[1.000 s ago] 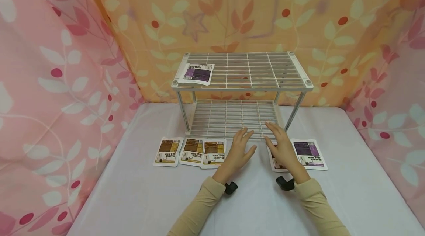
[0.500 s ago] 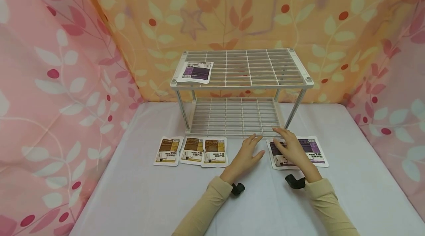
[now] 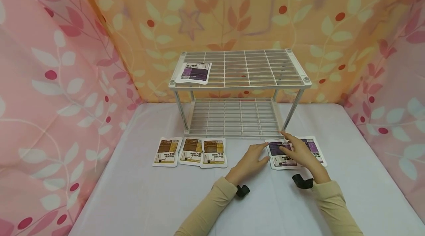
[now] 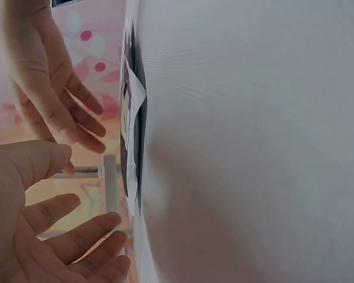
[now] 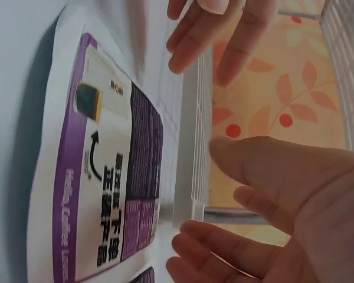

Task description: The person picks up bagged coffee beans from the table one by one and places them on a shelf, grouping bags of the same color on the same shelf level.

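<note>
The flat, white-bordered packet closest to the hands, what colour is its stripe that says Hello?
The stripe is purple; the right wrist view shows it best.

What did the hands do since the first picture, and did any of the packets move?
The left hand moved right and a bit toward the person, up to the nearer purple packet. The right hand moved right too, uncovering more of that packet. Nothing was gripped or let go. The three brown packets, the packet on the rack and both purple ones on the table stayed put.

White-and-purple pouch (image 3: pixel 279 158) (white rack (image 3: pixel 239 87))
</note>
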Motion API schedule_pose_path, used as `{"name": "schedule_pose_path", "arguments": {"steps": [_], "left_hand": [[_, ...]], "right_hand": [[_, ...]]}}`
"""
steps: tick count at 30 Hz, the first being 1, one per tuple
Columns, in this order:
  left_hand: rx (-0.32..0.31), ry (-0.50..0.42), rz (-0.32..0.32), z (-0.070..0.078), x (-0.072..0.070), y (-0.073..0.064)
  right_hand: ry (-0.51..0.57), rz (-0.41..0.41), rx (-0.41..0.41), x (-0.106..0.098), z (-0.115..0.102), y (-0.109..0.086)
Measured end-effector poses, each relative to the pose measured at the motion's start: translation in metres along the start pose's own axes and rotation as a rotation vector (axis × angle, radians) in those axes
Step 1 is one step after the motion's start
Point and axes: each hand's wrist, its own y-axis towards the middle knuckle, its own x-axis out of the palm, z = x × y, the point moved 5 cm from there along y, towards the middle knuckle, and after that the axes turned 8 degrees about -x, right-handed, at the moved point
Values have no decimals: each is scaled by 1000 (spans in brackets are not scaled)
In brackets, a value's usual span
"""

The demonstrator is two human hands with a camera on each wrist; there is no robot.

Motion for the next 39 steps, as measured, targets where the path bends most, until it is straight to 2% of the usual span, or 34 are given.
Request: {"name": "schedule_pose_path", "arguments": {"steps": [7, 15, 26, 32, 39], "left_hand": [[-25, 23, -15, 2, 6, 1], [-52, 64, -41, 3, 17, 0], [-72, 47, -73, 9, 16, -4], [-90, -15, -80, 10, 14, -6], [-83, -114, -105, 11, 11, -9]], "right_hand": [[-33, -65, 87, -3, 6, -9], [-40, -120, 175, 3, 9, -18], [-33, -85, 151, 6, 8, -19], [-39, -98, 155, 8, 6, -21], [-36, -91, 179, 8, 3, -23]]}}
